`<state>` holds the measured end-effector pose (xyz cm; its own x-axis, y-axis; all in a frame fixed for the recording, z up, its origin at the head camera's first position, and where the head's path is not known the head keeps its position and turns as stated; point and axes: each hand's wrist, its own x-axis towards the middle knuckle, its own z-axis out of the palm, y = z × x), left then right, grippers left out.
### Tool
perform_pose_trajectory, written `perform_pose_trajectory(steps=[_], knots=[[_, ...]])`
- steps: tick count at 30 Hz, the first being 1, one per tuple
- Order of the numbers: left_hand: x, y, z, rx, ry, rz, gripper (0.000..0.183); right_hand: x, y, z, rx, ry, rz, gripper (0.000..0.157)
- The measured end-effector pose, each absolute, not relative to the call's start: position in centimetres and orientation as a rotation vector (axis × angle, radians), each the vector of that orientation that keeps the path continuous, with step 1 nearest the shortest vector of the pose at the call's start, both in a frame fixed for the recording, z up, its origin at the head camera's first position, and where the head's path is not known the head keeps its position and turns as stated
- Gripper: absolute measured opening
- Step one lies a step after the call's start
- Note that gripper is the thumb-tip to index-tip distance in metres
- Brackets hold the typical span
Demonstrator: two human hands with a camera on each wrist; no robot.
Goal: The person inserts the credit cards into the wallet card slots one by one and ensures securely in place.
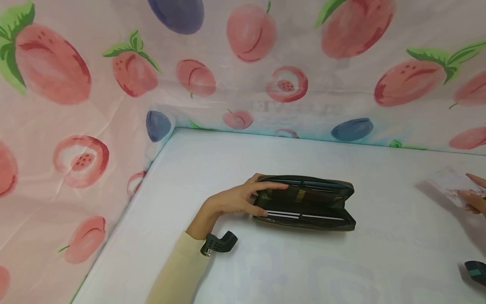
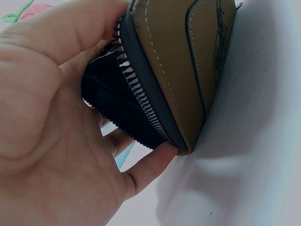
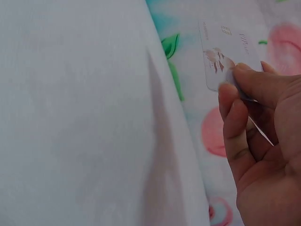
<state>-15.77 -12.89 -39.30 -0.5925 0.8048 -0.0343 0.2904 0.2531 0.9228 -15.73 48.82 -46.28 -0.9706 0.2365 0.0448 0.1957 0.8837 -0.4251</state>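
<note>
A long zip-around wallet [image 1: 303, 202] stands unzipped on the white table, its dark inside facing up, with white card edges in the near slots. My left hand [image 1: 237, 198] grips its left end, the thumb at the near side and a finger reaching over the inside. In the left wrist view the wallet [image 2: 174, 70] shows brown leather, pale stitching and zip teeth beside the palm. At the far right of the head view my right hand [image 1: 474, 200] pinches a pale card [image 1: 453, 185]. Its printed "VIP" and a chip mark are readable on the card [image 3: 228, 52] in the right wrist view.
A peach-patterned cloth wall [image 1: 243, 84] rises behind the white tabletop [image 1: 265, 266], and another patterned wall [image 1: 76, 169] runs along the left. A black wrist camera [image 1: 220, 242] sits on my left wrist; a dark device [image 1: 476, 270] shows at the right edge.
</note>
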Motion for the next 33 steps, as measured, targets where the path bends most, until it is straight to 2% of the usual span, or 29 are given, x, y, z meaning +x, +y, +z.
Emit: perform_pose_trajectory(steps=[4,10,17,33], knots=[[-15.7,-12.9,-39.2,0.983,2.014,1.324,0.07,-15.4,47.7,-47.0,-0.139,-2.769,0.871,0.052],[-15.6,-12.9,-39.1,0.943,1.994,1.344,0.069,-13.9,43.5,-44.5,0.105,-2.567,1.117,0.045],[-15.6,-12.8,-39.2,0.937,2.0,1.337,0.069,-11.8,37.9,-40.2,0.306,-2.48,1.266,0.049],[-15.6,-12.9,-39.1,0.915,1.956,1.371,0.068,-10.0,31.0,-35.9,0.474,-2.458,1.284,0.045]])
